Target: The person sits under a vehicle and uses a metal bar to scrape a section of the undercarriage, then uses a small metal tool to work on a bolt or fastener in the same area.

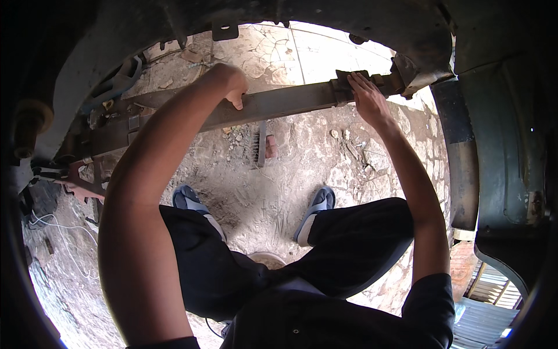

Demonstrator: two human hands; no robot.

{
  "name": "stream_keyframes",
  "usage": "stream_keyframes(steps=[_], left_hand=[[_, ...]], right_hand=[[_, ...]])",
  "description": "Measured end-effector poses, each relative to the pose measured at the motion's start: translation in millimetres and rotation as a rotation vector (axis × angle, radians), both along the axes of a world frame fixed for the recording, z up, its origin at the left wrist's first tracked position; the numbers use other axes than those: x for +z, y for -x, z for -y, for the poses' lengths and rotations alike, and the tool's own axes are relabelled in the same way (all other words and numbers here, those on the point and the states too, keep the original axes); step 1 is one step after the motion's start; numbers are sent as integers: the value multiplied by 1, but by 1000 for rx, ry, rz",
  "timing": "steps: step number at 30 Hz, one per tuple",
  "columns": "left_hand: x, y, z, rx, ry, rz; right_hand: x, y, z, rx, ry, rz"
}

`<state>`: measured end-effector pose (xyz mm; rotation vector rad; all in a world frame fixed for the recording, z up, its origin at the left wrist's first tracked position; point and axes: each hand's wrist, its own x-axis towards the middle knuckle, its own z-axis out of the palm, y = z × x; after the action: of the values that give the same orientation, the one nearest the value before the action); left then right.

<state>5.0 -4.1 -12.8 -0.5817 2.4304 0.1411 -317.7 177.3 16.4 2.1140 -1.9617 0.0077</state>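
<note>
A long, flat, dark metal bar, like a vehicle leaf spring (285,102), runs across in front of me under the vehicle body. My left hand (232,83) is bent over its middle, with one digit pointing down against the near face. The other fingers are curled and mostly hidden, so what they may hold does not show. Toward the right end, my right hand (367,96) lies with straight fingers on a dark clamp (343,90) around the bar. On the ground below the bar is a wire brush (260,145), beside a reddish block (271,146).
Dark vehicle bodywork (505,151) curves overhead and down the right side. My feet in sandals (192,200) stand apart on dusty, stony ground. A white cord (64,227) lies at lower left. Corrugated metal sheets (485,320) show at lower right.
</note>
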Motion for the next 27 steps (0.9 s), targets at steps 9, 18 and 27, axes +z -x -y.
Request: stream_keyframes(steps=[9,18,27], left_hand=[[-6,0,1,14,11,10],[-2,1,2,3,0,3],[13,5,-4,61,-56,57]], right_hand=[[-3,-22,3,49,-74,160],[-18,-23,4,-21,-34,73],[-7,-5,1,-53,6,-58]])
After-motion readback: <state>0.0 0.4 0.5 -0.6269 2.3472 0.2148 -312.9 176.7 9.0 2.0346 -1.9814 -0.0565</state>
